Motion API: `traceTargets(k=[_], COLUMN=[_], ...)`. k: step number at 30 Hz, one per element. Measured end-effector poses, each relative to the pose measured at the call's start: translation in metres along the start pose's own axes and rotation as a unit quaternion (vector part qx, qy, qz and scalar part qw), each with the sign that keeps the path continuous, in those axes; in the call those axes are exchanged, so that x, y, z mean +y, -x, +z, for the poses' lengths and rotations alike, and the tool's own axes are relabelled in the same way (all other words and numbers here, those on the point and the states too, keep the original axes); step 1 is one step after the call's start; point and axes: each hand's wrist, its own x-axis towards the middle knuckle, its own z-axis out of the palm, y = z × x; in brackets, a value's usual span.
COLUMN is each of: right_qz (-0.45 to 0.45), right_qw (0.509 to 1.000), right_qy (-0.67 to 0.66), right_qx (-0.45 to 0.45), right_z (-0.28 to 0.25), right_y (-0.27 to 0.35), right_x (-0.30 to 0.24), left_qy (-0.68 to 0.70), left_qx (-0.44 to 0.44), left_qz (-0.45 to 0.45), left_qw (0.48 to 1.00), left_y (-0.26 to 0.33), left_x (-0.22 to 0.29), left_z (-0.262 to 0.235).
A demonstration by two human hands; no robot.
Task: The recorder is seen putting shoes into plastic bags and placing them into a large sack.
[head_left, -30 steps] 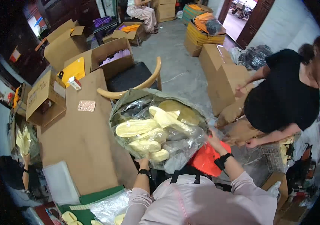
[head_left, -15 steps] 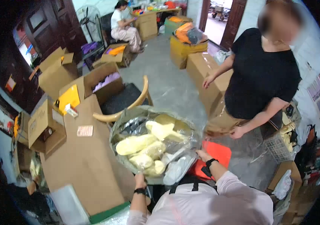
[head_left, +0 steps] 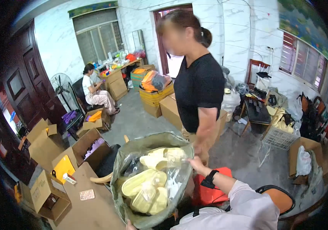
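A large grey-green sack [head_left: 118, 191] stands wide-mouthed in front of me. Inside lie several pale yellow slippers [head_left: 142, 184], some wrapped in see-through plastic, with a dark wrapped item [head_left: 133, 165] at the far left. My right hand [head_left: 197, 165], a black band at its wrist, is closed on the sack's right rim. Only part of my left hand [head_left: 130, 225] shows at the bottom edge, its fingers on the sack's near rim. Just beyond my right hand stands a co-worker [head_left: 200, 88] in a black top, whose lowered hand is close to the sack's rim.
A cardboard-topped table [head_left: 85, 207] on the left bears a phone [head_left: 87, 194] and an open carton [head_left: 48, 195]. Behind the sack is a chair [head_left: 108, 163]. A red stool [head_left: 213, 188] stands at right, near a white crate [head_left: 281, 137]. Another person [head_left: 96, 92] sits far back.
My view has swung right and up. The sack has tilted and its mouth stands taller, with both my hands still at its rim. The co-worker has turned left and come closer to the sack.
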Motion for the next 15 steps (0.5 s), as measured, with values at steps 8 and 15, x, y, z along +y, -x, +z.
traceTargets(k=[8, 15], right_qz=[-0.129, -0.008], right_qw=[0.981, 0.910], right_qy=[0.142, 0.348], right_qx=[-0.033, -0.225], right_z=[-0.005, 0.063], right_y=[-0.021, 0.032], right_x=[0.030, 0.020], left_qy=[-0.027, 0.004], left_qx=[-0.005, -0.082], left_qz=[0.088, 0.047], left_qw=[0.996, 0.996], left_y=[0.037, -0.044], left_x=[0.073, 0.027], left_z=[0.035, -0.055])
